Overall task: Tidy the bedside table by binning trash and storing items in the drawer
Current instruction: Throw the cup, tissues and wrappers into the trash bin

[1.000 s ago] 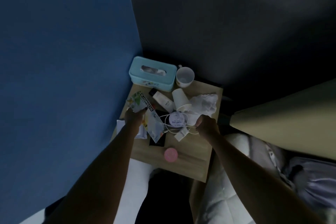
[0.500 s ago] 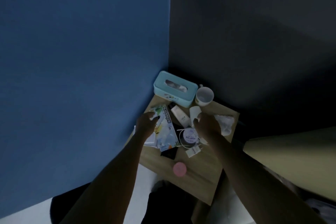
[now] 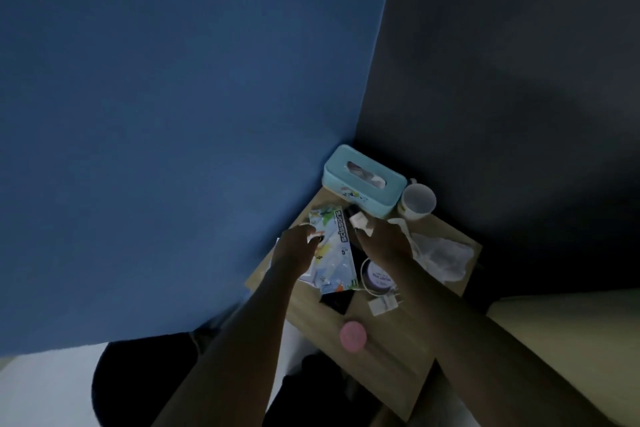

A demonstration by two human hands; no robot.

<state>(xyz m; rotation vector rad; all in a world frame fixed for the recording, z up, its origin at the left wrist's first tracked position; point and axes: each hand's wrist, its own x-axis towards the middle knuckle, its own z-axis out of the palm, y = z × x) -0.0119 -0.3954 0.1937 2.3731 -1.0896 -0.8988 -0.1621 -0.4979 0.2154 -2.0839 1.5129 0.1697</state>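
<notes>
On the wooden bedside table (image 3: 398,354) lies a clutter of items. My left hand (image 3: 294,251) is shut on a colourful scissors package (image 3: 334,248), thumb on its front. My right hand (image 3: 386,244) reaches over a white tube with a black cap (image 3: 360,220) and hides most of a paper cup (image 3: 398,220); whether it grips either is unclear. Below it sit a round purple-lidded jar (image 3: 379,277) ringed by a white cable, a white charger plug (image 3: 382,305), a black phone (image 3: 337,302) and a pink round lid (image 3: 352,336). Crumpled tissue (image 3: 441,256) lies at the right.
A teal tissue box (image 3: 363,180) and a white mug (image 3: 417,201) stand at the table's back, in the corner of a blue wall and a dark wall. A bed edge (image 3: 571,340) is on the right. The room is dim.
My view has swung up and left. My right hand left the cable and moved back toward the tube and cup. My left hand still holds the scissors package.
</notes>
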